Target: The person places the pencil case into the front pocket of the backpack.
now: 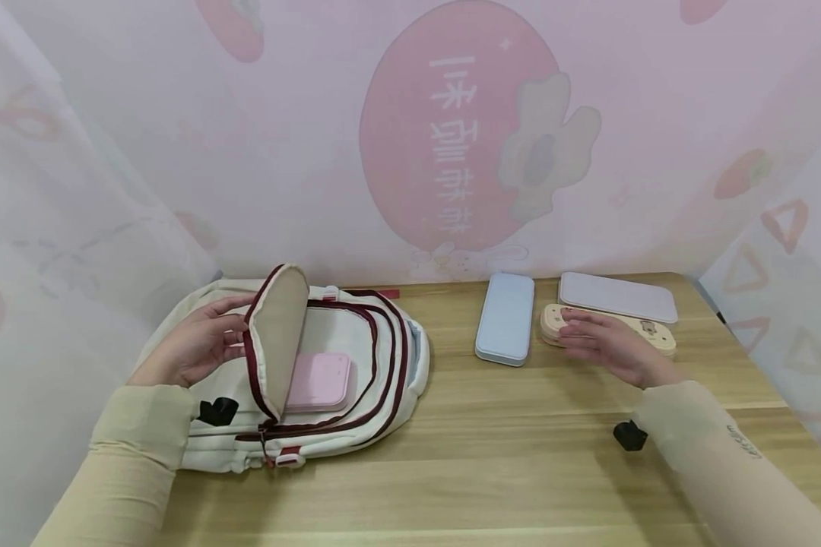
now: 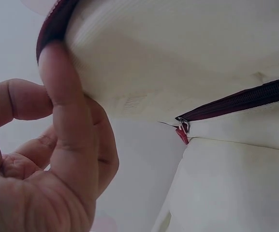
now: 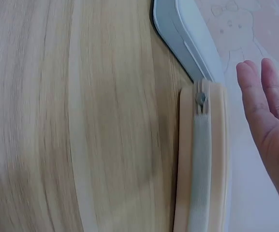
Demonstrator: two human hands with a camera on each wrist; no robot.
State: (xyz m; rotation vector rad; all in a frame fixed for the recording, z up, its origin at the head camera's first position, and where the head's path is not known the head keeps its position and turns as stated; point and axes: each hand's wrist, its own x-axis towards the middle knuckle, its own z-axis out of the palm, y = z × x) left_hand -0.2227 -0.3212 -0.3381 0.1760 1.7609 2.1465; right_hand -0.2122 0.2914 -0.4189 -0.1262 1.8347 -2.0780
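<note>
A cream backpack (image 1: 215, 450) with dark red zipper trim lies on the table at the left, its front flap (image 1: 278, 346) raised. My left hand (image 1: 201, 342) holds the flap by its zippered edge; the left wrist view shows a fingertip (image 2: 57, 60) against that edge. Inside the open pocket sits a pink case (image 1: 320, 380), partly hidden behind the flap. On the right, my right hand (image 1: 609, 348) hovers over a pale yellow zippered pencil case (image 1: 659, 339), fingers extended and holding nothing. The right wrist view shows the case's zipper pull (image 3: 200, 99) close beside the hand.
Left of the yellow case lies a light blue case (image 1: 505, 319). Behind the yellow one is a pale lavender case (image 1: 616, 295), near the table's back edge. A printed pink curtain (image 1: 301, 190) hangs behind the wooden table (image 1: 479, 471) and along its sides.
</note>
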